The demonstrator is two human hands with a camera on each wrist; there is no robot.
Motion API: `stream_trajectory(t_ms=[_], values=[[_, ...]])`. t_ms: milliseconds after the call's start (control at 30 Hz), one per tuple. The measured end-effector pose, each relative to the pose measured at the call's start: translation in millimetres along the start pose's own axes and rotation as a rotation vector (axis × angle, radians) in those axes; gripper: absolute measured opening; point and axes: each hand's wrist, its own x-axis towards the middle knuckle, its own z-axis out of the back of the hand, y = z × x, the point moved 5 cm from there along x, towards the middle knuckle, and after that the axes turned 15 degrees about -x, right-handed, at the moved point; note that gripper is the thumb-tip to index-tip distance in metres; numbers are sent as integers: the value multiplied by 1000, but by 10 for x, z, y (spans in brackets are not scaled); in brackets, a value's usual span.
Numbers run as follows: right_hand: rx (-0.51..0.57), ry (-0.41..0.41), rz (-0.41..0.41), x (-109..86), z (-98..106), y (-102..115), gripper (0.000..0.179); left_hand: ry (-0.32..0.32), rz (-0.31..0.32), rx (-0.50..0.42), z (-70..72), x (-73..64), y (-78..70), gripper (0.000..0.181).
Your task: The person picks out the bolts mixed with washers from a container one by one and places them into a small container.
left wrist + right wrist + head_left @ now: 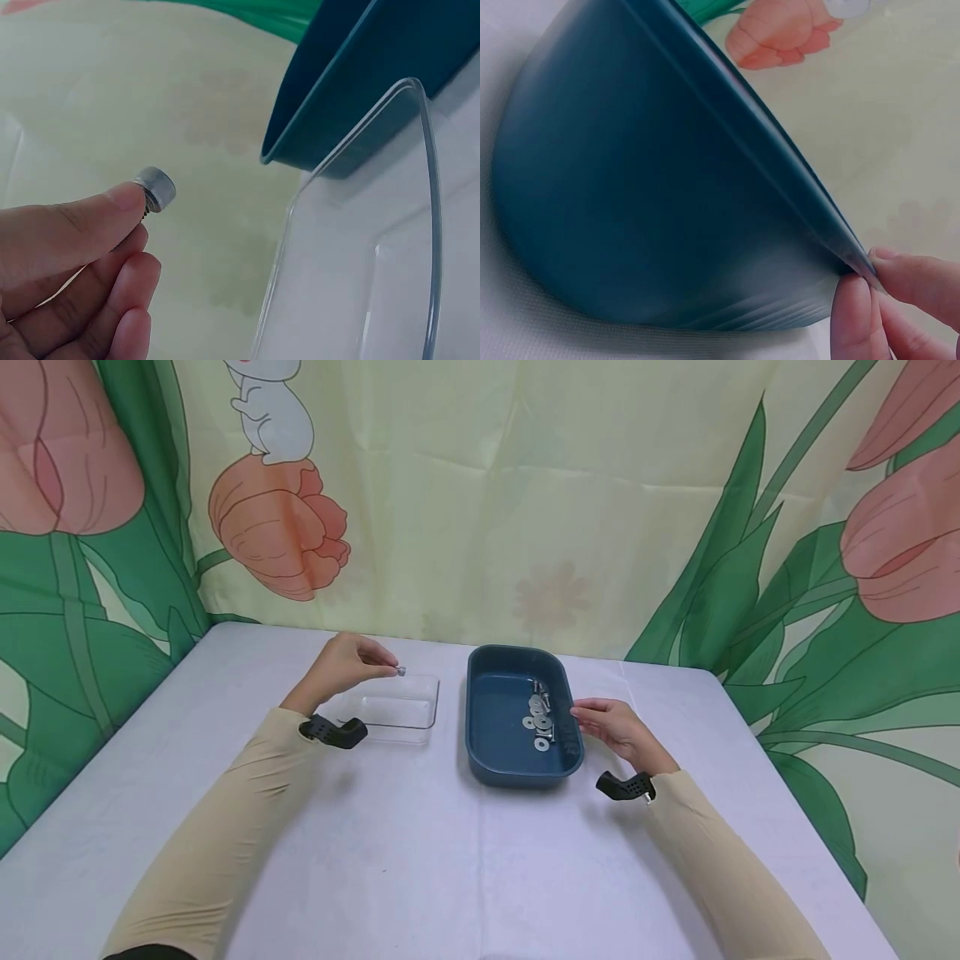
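Observation:
Between the thumb and fingers of my left hand [347, 667] is a small metal bolt [157, 189]. Its round silver head faces outward, and a bit of thread shows under it in the left wrist view. The hand is over the far left part of a clear plastic box [437, 703]. To the right of that box stands a dark blue plastic tub [495, 727]. My right hand [617, 732] pinches the tub's right rim with thumb and fingertips. Silver washers [542, 744] and several bolts [536, 685] lie along the right side of the tub's floor.
A white cloth [420, 860] covers the table. Behind it hangs a pale yellow curtain [450, 527] printed with tulips and a white animal. Each wrist wears a black strap [337, 732].

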Motion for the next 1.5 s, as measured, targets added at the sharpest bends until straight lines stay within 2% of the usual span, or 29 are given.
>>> stream_trajectory(t_ms=[333,800,1000,1167,1500], values=[[-7,-5,0,4,6,-26,52,-36,5,-20,41,9,52,23],[2,-2,0,2,-2,-27,53,-15,88,-11,-25,35,233,23],[4,10,34,0,-3,-9,51,-9,83,7,-70,49,311,23],[14,18,57,-6,-1,4,49,-16,90,18,-72,64,319,23],[2,10,25,13,-2,-15,52,0,78,5,-67,62,262,24]])
